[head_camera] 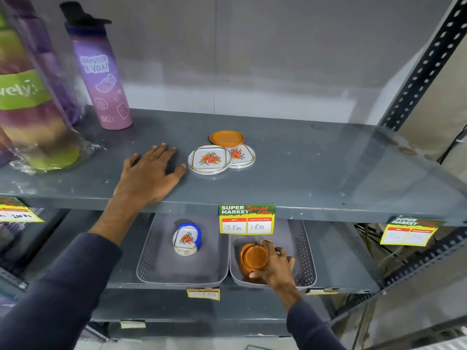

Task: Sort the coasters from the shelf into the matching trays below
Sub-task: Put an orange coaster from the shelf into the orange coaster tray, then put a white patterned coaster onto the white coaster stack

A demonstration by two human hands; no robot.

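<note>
Likely a shop, metal shelving, supermarket price tags (handwritten prices)

Two white round floral-printed coasters and one orange round plastic coaster lie on the grey metal shelf, just right of the flat left hand. Two grey perforated plastic trays sit below: the right hand grips an orange coaster stack in one; left of that grip stands one floral stack; neither stack's number can be told.
</note>
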